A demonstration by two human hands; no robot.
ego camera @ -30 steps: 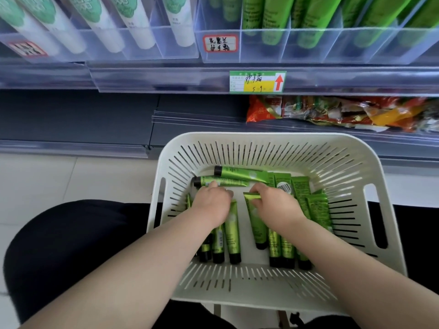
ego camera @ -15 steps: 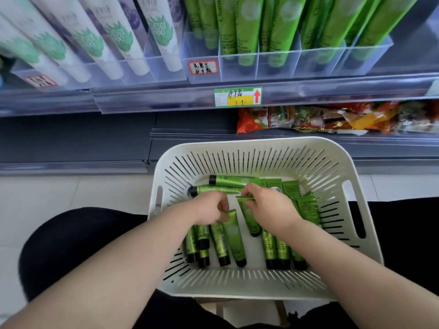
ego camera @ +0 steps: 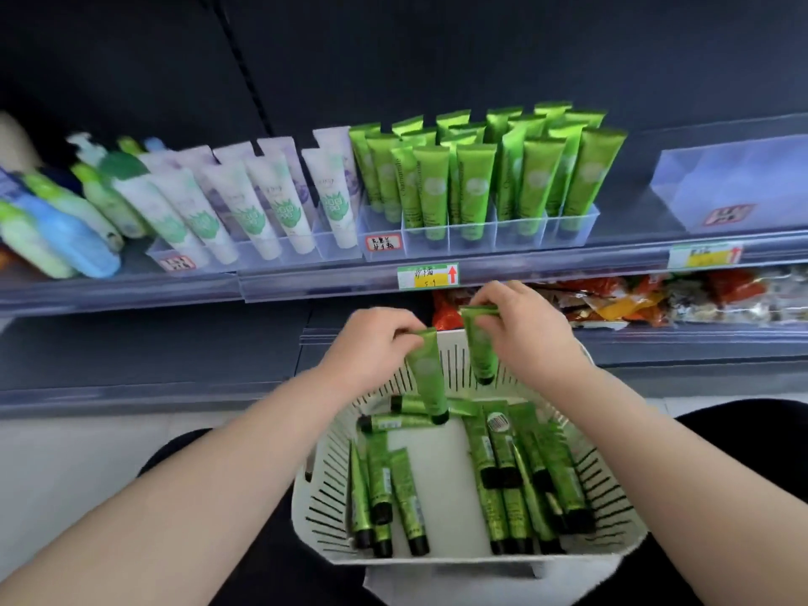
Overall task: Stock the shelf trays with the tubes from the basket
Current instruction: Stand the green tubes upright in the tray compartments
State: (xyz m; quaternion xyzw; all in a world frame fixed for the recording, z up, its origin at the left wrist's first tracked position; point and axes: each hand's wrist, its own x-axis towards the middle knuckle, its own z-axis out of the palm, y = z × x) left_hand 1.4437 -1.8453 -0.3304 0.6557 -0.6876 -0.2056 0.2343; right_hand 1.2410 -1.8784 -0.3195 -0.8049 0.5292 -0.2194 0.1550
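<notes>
Both hands had risen out of the basket since the frame half a second earlier, each now carrying one tube, and the view had tilted up to show the shelf.

Head view. The left hand [ego camera: 371, 338], just left of centre, pinched the flat crimped end of a green tube [ego camera: 428, 373] between thumb and fingertips. The tube hung cap down over the white basket [ego camera: 323, 496]. The right hand [ego camera: 524, 330], just right of centre, pinched a second tube [ego camera: 481, 347] the same way, slightly higher, near the basket's far rim. About a dozen loose tubes [ego camera: 494, 465] lay flat on the basket floor in the lower middle, most with their black caps toward the viewer.

The tubes looked light, soft-sided and glossy, so probably slippery along the body. The stiff crimped end seemed the surest place to pinch, and it left the cap free to go down first.

In the upper middle, a clear divided tray [ego camera: 476, 251] held upright green tubes [ego camera: 472, 181], packed closely. A new tube would likely have to squeeze between neighbours that could tip. White tubes [ego camera: 280, 212] leaned in the tray to its left, with bottles [ego camera: 65, 220] at far left. A price label [ego camera: 427, 276] sat on the shelf edge just above the hands. Snack packets [ego camera: 612, 299] lay on the lower shelf behind the right hand. Another clear tray [ego camera: 721, 190] stood at upper right.
</notes>
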